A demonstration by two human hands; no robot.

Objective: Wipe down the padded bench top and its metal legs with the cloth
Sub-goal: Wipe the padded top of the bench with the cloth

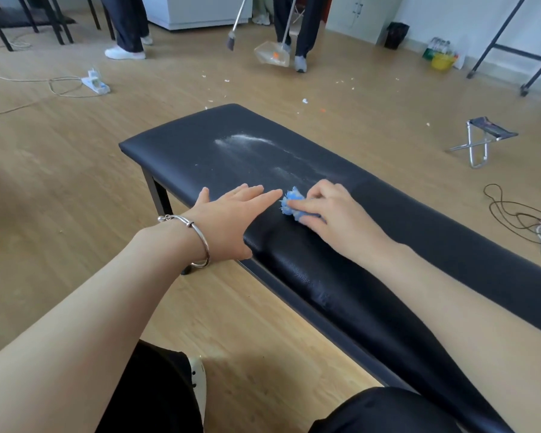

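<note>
right hand (331, 210) fingers bunch the blue cloth (292, 203) on the bench top (200, 151) (dusty); left hand (228, 214) fingers flat.

One head-worn camera, looking forward and down along the bench (325, 276).

It sits close above the person's own forearms (91, 307), which rise from the lower corners; left hand (228, 220), right hand (338, 214) and cloth (291, 202) land mid-frame, and the wide lens bends the floor (60, 182) up toward the top edge.
</note>
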